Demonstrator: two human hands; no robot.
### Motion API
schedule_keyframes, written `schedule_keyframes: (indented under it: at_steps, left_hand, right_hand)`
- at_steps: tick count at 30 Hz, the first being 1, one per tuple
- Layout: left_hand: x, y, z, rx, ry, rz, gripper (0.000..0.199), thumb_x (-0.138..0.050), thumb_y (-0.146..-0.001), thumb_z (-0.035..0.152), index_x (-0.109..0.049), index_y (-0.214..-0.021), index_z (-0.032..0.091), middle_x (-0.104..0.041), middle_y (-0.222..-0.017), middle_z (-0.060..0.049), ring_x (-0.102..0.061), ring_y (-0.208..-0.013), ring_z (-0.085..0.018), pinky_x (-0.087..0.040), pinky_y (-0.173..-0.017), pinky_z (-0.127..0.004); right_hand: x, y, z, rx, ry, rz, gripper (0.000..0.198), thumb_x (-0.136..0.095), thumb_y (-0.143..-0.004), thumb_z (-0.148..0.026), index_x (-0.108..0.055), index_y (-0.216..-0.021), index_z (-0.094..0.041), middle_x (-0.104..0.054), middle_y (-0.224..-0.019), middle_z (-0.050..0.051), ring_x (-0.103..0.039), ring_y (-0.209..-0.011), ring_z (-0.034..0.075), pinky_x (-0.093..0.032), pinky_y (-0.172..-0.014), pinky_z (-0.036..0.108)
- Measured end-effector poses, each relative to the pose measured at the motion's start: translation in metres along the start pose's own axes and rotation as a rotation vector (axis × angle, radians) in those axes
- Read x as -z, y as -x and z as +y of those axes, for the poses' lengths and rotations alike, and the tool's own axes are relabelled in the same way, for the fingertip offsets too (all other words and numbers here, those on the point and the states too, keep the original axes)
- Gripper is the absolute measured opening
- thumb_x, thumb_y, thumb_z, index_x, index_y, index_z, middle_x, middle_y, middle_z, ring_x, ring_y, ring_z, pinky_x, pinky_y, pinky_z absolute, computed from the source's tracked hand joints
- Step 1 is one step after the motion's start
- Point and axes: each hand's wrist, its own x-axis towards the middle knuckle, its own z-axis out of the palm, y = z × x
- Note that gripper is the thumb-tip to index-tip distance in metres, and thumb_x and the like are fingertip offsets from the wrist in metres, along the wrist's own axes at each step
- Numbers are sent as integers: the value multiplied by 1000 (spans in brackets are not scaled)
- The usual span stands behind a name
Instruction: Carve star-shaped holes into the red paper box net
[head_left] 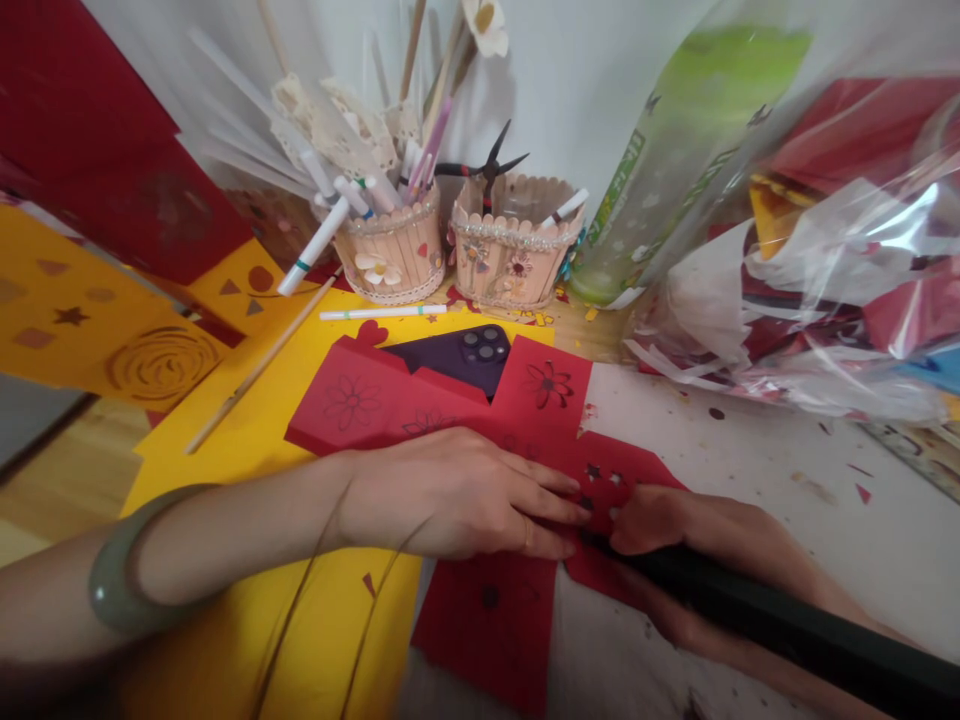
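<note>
My left hand [450, 490] lies flat, fingers stretched, on a red card cut-out [544, 375] with flower outlines and small star-shaped holes. My right hand [697, 530] is closed around a long black tool [750, 595], held at a slant. The tool's tip meets the right flap of the card, close to my left fingertips; its exact kind is unclear. Part of the card folds up at the left, in front of a dark purple phone [450, 355]. A yellow sheet [300, 600] lies under my left forearm.
Behind stand two stick-sided baskets [390, 245] [517, 250] with markers and black pliers [491, 165]. A green-topped bottle [675, 160] and a clear bag of scraps [840, 280] are at the right. A thin wooden stick [262, 365] and a white marker [382, 312] lie on the yellow sheet.
</note>
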Motion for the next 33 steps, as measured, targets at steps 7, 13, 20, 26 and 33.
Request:
schedule_keyframes:
  at_steps: [7, 13, 20, 26, 33]
  left_hand:
    - [2, -2, 1, 24, 45, -52, 33, -34, -97, 17, -62, -114, 17, -55, -130, -1, -41, -128, -8, -33, -106, -18]
    - [2, -1, 1, 24, 12, -50, 35, -32, -97, 17, -61, -116, 17, -54, -131, 0, -40, -129, -9, -33, -106, -19]
    - [-1, 2, -1, -12, 24, -7, 35, -32, -97, 16, -61, -116, 15, -55, -131, -2, -42, -128, -10, -32, -106, -18]
    - [1, 1, -1, -1, 6, -26, 35, -32, -97, 17, -62, -116, 16, -54, -132, 0, -42, -128, -10, -32, -106, -18]
    - [1, 2, -1, -5, 23, -41, 35, -33, -98, 18, -61, -117, 16, -54, -132, -1, -42, -128, -12, -34, -105, -19]
  right_hand:
    - [7, -10, -1, 244, -13, -136, 18, -53, -76, -8, -53, -81, -26, -58, -62, -5, -55, -53, 10, -43, -49, 18]
    - [0, -7, 5, 237, -138, -98, 19, -40, -89, -24, -55, -77, -26, -50, -60, -3, -47, -52, 11, -36, -48, 23]
    - [-1, -7, 3, 228, -187, -79, 17, -44, -90, -24, -54, -77, -26, -51, -60, -5, -47, -55, 11, -36, -51, 21]
    - [0, -7, 3, 228, -149, -62, 16, -44, -86, -17, -51, -76, -27, -48, -60, -6, -44, -52, 10, -33, -48, 22]
    - [13, -11, 4, 295, -4, -227, 32, -46, -70, 2, -47, -83, -28, -52, -61, -6, -51, -54, 10, -34, -46, 20]
